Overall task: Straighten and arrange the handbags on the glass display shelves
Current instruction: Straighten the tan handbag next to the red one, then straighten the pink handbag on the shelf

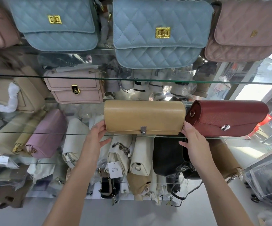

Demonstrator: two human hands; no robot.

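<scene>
A tan handbag (144, 117) with a silver clasp stands on the middle glass shelf (50, 133). My left hand (96, 136) touches its left end and my right hand (192, 139) touches its right end, fingers fairly straight against the sides. Just right of it stands a dark red handbag (226, 118), close to my right fingertips. Further left on this shelf lies a lilac bag (45, 132), tilted. On the shelf above stands a pale pink bag (74, 86). The top shelf carries two blue quilted bags (55, 22) (161, 31) and a dusty pink quilted bag (244, 30).
Below the middle shelf, several white, black and tan bags (140, 157) stand packed upright, one with a paper tag. Beige bags (10, 93) fill the left side. Plastic-wrapped goods (267, 180) sit on the floor at right. A gap lies between the lilac and tan bags.
</scene>
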